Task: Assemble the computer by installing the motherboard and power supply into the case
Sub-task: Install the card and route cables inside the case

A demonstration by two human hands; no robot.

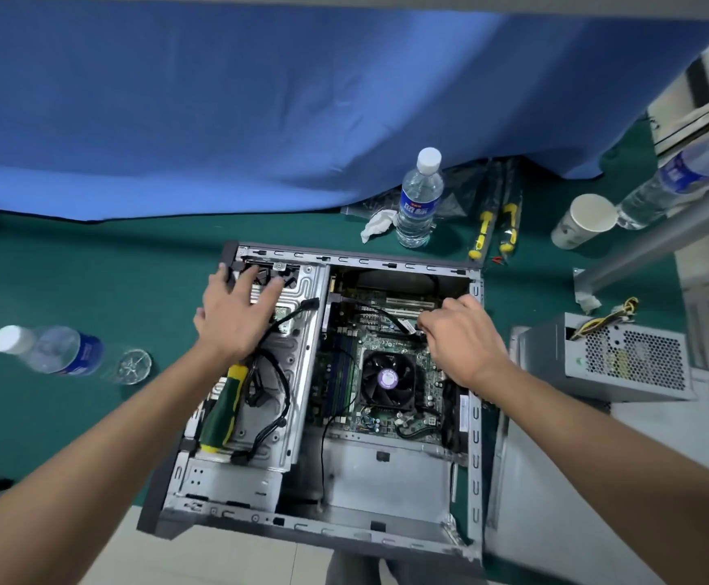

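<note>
My left fingers (260, 285) are spread out straight, and the left hand (234, 318) rests flat on the metal drive cage (298, 352) at the far left corner of the case (476, 415), holding nothing. My right hand (462, 335) is over the far right part of the motherboard (386, 344); its fingers are curled downward toward the board near a black cable (382, 312), but I cannot tell whether they actually pinch anything, since the back of the hand hides the tips.

The case lies open on its side on the green table (70, 289), its near end hanging past the table edge. The motherboard sits inside the case, in the right-hand bay, with the black CPU fan (386, 380) at its middle. The bay nearer to me holds only bare metal. The power supply (623, 356) is outside the case, resting on the table just beside its right wall, with yellow and black wires coming out of its top.

A green and yellow screwdriver (223, 407) lies on the drive cage under my left forearm. One water bottle (420, 196) stands beyond the case, another bottle (53, 350) lies on its side at left, and a paper cup (582, 221) stands at right.
</note>
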